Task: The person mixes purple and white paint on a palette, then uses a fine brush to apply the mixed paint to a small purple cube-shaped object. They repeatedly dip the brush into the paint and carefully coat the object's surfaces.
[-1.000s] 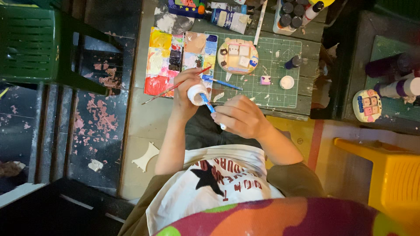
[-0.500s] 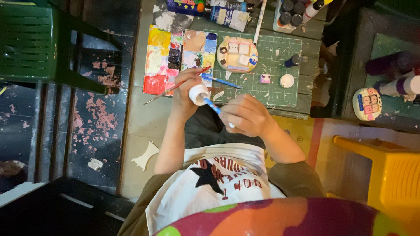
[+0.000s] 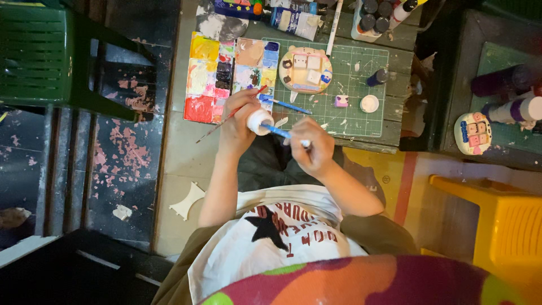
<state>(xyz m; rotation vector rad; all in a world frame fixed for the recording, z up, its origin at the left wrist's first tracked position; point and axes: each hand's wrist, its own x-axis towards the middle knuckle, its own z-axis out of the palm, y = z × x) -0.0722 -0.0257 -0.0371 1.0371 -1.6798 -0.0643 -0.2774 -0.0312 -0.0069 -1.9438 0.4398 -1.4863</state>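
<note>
Two hands work above the table (image 3: 192, 147) edge: our left hand (image 3: 237, 121) is closed around a small white round piece (image 3: 259, 121) and a thin red-tipped brush (image 3: 232, 114), while our right hand (image 3: 311, 148) pinches a blue brush (image 3: 278, 131) against it. We should steady the piece and stroke lightly. The paint palette (image 3: 226, 79) wells hold mixed colours.

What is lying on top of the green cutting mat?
On the green cutting mat: a round painted plaque, a small dark bottle, a pink cube, a white disc and a blue brush. The mat beneath them is hidden.
</note>
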